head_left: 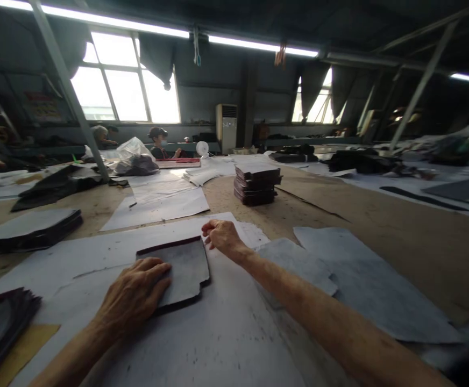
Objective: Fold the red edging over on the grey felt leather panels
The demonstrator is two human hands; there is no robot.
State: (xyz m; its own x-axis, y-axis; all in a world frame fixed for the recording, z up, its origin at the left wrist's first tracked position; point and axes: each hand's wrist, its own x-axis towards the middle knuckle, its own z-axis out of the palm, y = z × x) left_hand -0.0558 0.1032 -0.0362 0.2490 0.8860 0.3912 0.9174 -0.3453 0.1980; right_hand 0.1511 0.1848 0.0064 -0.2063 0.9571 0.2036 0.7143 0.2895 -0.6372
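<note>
A grey panel with dark edges and a notched right corner [185, 273] lies on white sheets [234, 328] in front of me; it looks like cut fabric. My left hand [135, 287] rests flat on its left part, palm down with the fingers stretched out. Just beyond the panel's far right corner, my right hand [224, 237] is raised slightly with its fingers curled together. Whether anything small sits between those fingertips is hidden. A dark red strip runs along the panel's far edge.
Stacks of similar dark-edged pieces stand ahead [256, 185], at the left [30, 228] and at the lower left [0, 328]. Grey sheets [371, 285] lie to the right. A slanted metal post [71, 97] rises at the left. Across the table sits another person [160, 145].
</note>
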